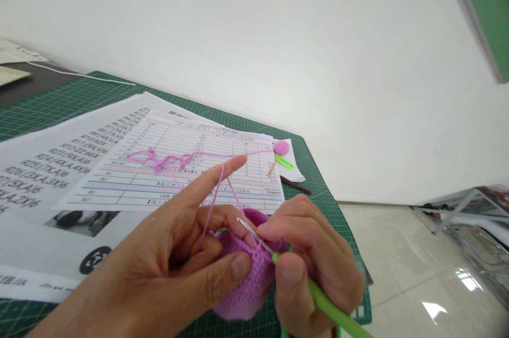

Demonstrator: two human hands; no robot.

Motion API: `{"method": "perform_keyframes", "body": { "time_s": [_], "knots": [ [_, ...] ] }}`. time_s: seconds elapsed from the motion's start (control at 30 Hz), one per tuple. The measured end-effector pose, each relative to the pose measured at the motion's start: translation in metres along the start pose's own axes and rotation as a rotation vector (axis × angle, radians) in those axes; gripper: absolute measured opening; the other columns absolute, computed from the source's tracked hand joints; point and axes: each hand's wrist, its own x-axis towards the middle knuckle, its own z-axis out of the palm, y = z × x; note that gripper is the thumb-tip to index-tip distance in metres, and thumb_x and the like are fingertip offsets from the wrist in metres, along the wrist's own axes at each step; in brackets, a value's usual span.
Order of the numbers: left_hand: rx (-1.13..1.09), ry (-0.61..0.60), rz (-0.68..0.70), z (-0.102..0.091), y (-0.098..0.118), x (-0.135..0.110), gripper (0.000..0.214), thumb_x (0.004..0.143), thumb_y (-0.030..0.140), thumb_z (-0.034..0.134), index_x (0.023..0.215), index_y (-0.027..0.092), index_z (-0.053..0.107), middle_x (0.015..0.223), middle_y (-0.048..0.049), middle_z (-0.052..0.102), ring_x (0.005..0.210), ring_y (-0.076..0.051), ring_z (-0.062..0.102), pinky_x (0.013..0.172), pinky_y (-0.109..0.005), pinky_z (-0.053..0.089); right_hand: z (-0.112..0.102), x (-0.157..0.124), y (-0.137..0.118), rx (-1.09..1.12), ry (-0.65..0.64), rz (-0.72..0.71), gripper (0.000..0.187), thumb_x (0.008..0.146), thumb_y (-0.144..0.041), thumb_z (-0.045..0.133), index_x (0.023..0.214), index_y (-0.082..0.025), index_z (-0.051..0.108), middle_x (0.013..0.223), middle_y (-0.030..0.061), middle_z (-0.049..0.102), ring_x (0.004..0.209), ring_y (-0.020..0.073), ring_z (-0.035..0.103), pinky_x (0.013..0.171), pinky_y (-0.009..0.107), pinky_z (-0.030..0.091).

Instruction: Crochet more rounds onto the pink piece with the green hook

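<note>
My left hand [167,269] pinches a pink crocheted piece [246,285] between thumb and middle finger, with the forefinger stretched out and a strand of pink yarn [178,160] running over it. My right hand [314,263] is closed on a crochet hook with a green handle [330,309]; its metal tip [248,229] sits at the upper edge of the pink piece. The yarn trails loosely back across the papers. Both hands work low in the view, above the green cutting mat [59,99].
Printed sheets with tables and text [191,168] lie on the mat. At the mat's far corner sit a small pink crocheted ball [281,147], a green clip-like item [284,162] and a dark thin stick [296,185]. A white wall stands behind; tiled floor lies to the right.
</note>
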Motion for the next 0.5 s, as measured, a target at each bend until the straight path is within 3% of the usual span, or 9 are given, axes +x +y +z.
{"method": "perform_keyframes", "body": {
  "time_s": [0.13,0.27,0.4,0.5],
  "knots": [
    [0.033,0.035,0.022,0.0008,0.0029,-0.0006,0.095,0.071,0.017,0.08,0.148,0.049,0.033,0.076,0.0039,0.072,0.05,-0.007,0.055,0.047,-0.014,0.044,0.0024,-0.0016,-0.003,-0.003,0.091,0.032,0.027,0.094,-0.012,0.048,0.072,-0.01,0.063,0.06,0.0003,0.059,0.055,0.0086,0.052,0.048,0.027,0.039],
    [0.035,0.06,0.025,0.0002,0.0019,-0.0002,0.088,0.071,0.018,0.082,0.143,0.048,0.043,0.077,0.0046,0.072,0.049,-0.006,0.057,0.047,-0.011,0.046,0.004,-0.0069,-0.0041,-0.01,0.138,0.089,0.033,0.097,-0.015,0.046,0.068,-0.012,0.06,0.056,-0.0011,0.055,0.053,0.008,0.048,0.048,0.028,0.035],
    [-0.018,-0.005,-0.004,-0.0021,0.0003,-0.0009,0.081,0.073,0.027,0.083,0.142,0.047,0.045,0.079,0.0041,0.072,0.056,-0.008,0.059,0.051,-0.013,0.048,0.0029,-0.0067,-0.0033,0.021,0.109,0.13,0.034,0.098,-0.02,0.047,0.067,-0.013,0.059,0.057,-0.0015,0.054,0.054,0.0074,0.046,0.049,0.027,0.034],
    [-0.024,-0.042,0.004,-0.0032,-0.0003,-0.0026,0.077,0.074,0.032,0.083,0.14,0.047,0.048,0.074,0.0054,0.071,0.052,-0.006,0.054,0.048,-0.012,0.045,0.0002,-0.0042,-0.0029,0.163,0.064,0.192,0.035,0.097,-0.028,0.051,0.067,-0.013,0.059,0.055,-0.0027,0.052,0.053,0.0064,0.045,0.049,0.025,0.034]
  ]
}}
